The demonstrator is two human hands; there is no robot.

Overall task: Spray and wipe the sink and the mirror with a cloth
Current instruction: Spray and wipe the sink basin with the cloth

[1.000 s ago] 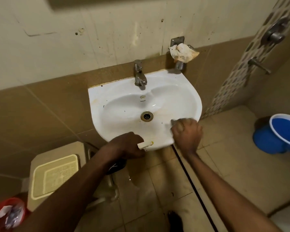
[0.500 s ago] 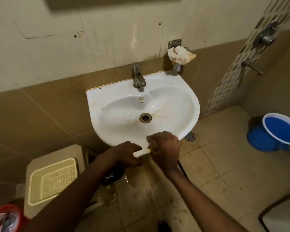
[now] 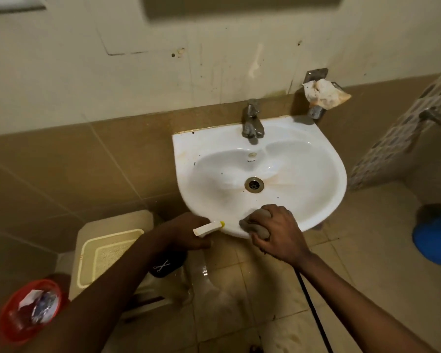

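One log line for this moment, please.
step: wiping sink front rim | right hand: grips grey cloth on rim | left hand: holds spray bottle | mirror: unseen

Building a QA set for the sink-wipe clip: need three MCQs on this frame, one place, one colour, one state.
1. Where does the right hand press the cloth?
A. on the tap
B. on the sink's front rim
C. on the wall

2. What colour is the bucket at the right edge?
A. blue
B. green
C. white

3. What is the left hand doing?
A. hanging empty
B. turning the tap
C. gripping the spray bottle

Answers: B, the cloth sits bunched on the near edge of the sink; A, its body is plainly blue; C, the nozzle sticks out beside the hand.
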